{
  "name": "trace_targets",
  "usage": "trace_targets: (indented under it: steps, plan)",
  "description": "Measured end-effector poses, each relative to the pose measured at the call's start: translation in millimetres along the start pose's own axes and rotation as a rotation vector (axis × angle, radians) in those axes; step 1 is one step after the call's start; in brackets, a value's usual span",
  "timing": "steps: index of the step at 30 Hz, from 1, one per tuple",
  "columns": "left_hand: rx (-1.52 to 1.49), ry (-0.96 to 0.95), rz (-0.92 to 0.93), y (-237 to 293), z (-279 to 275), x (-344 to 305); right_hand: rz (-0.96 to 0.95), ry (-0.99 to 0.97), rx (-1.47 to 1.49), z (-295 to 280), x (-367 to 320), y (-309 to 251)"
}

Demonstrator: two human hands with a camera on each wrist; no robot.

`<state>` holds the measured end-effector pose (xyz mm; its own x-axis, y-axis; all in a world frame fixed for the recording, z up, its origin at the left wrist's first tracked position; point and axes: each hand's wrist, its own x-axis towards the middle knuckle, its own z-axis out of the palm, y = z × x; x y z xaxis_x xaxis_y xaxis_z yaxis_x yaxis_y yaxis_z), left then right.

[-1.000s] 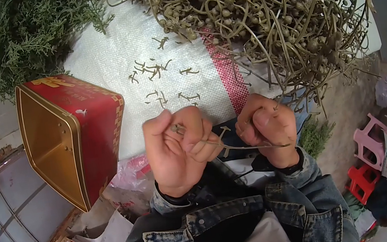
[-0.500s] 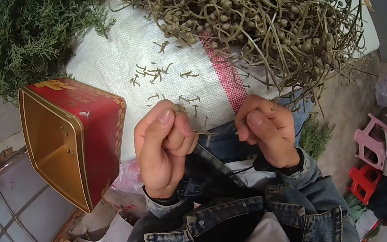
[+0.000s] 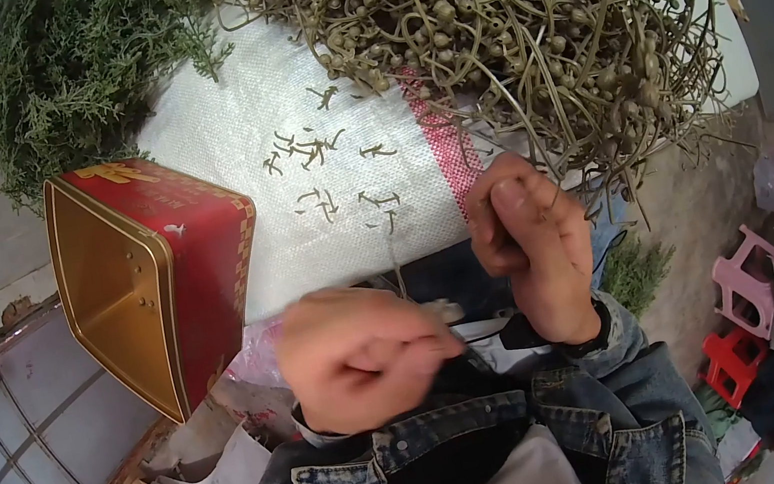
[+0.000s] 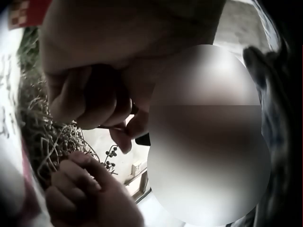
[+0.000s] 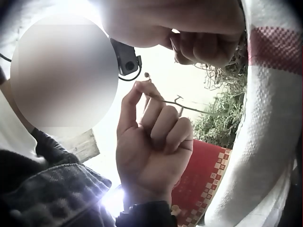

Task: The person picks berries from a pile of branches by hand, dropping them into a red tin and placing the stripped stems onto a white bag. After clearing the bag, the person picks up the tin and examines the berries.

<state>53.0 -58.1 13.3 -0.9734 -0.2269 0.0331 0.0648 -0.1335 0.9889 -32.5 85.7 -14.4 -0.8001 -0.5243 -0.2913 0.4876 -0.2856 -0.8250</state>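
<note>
Low in the middle of the head view, my left hand (image 3: 365,359) is turned over and blurred, a thin stem (image 3: 397,266) beside its fingertips. The right wrist view shows this left hand (image 5: 154,139) pinching the stem (image 5: 182,106) between thumb and finger, a small round pod (image 5: 147,74) at its end. My right hand (image 3: 536,254) is raised by the sack's front edge, fingers curled and thumb against them; anything inside is hidden. Short stem bits (image 3: 306,148) lie scattered on the white sack (image 3: 225,116). Behind them spreads a heap of podded stems (image 3: 514,19).
A red tin (image 3: 199,236) lies on its side at the left, its gold mouth holding several small round pods. Green sprigs (image 3: 68,80) are piled at the back left. Pink (image 3: 746,281) and red stools (image 3: 733,364) stand on the floor at the right.
My left hand has dropped and turned over, with the stem swinging from sideways to upward beside it. My right hand has risen slightly.
</note>
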Motion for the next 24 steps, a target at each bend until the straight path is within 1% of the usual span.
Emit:
trace_targets:
  steps: [2, 3, 6, 7, 10, 15, 18, 19, 22, 23, 24]
  plan:
    - [0.57, -0.206, 0.09, 14, 3, 5, 0.014, -0.026, -0.003, 4, 0, -3]
    - [0.572, -0.201, 0.094, 11, 4, 6, 0.012, -0.032, -0.005, 4, 1, -2]
    - [0.82, -0.143, 0.326, -9, 16, 8, -0.224, -0.111, -0.254, -4, 2, 9]
    - [0.816, -0.149, 0.33, -9, 16, 9, -0.228, -0.104, -0.256, -5, 1, 8]
    - [0.819, -0.219, 0.23, -6, 16, 6, -0.217, -0.138, -0.379, -9, -2, 7]
    - [0.774, -0.284, 0.257, -10, 11, 3, -0.187, -0.141, -0.49, -9, -5, 3]
    - [0.836, -0.262, 0.253, -9, 14, 5, -0.273, -0.071, -0.452, -6, -6, 13]
    - [0.837, -0.259, 0.254, -10, 14, 5, -0.273, -0.073, -0.453, -5, -8, 12]
    - [0.796, -0.148, 0.36, -13, 15, 5, -0.163, -0.058, -0.269, -3, -15, 5]
    - [0.796, -0.145, 0.359, -15, 16, 4, -0.16, -0.061, -0.27, -1, -17, 1]
    - [0.7, -0.125, 0.359, -18, 17, 3, -0.143, -0.067, -0.245, 1, -18, -3]
